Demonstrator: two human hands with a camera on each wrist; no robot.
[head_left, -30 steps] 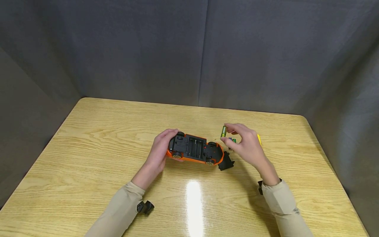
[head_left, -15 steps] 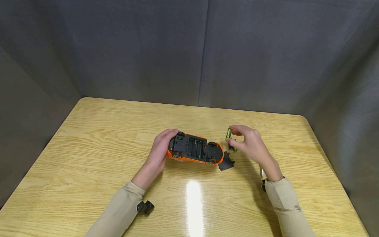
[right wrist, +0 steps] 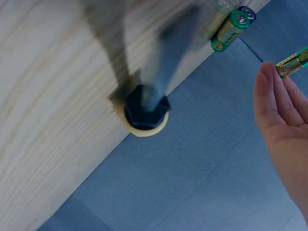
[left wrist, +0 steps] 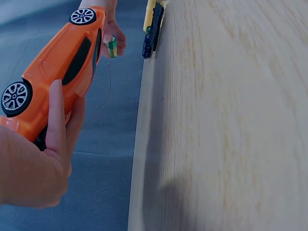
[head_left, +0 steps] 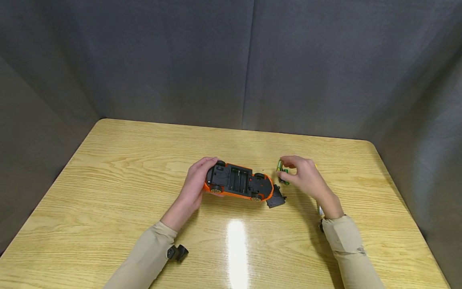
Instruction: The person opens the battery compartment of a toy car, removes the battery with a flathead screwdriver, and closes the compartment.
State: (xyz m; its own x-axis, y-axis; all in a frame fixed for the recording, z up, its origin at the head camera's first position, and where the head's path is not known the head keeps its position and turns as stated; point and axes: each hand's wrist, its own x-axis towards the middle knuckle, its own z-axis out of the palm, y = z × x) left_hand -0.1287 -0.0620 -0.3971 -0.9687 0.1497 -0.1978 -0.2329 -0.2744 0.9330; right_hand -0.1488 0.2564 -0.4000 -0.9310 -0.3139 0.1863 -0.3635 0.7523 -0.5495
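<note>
My left hand (head_left: 192, 184) grips the rear part of an orange toy car (head_left: 221, 177), which is tipped so its black underside shows. A battery compartment (head_left: 238, 180) in the middle of that underside lies uncovered, with no battery visible in it. Between thumb and fingertips my right hand (head_left: 304, 176) pinches a green battery (right wrist: 291, 63), held just above other batteries. Of these, a green battery (right wrist: 231, 31) and a dark blue one (right wrist: 248, 13) lie side by side on the table. The black battery cover (head_left: 276, 197) rests by the car's front end.
A screwdriver (right wrist: 146, 107) with a yellow handle lies under my right forearm, mostly hidden in the head view and blurred in the right wrist view. Grey curtains (head_left: 173, 64) stand behind the wooden table (head_left: 126, 160).
The right hand has moved right and down with its battery, from near the car's front to over the loose batteries. The left hand and the car have stayed put.
</note>
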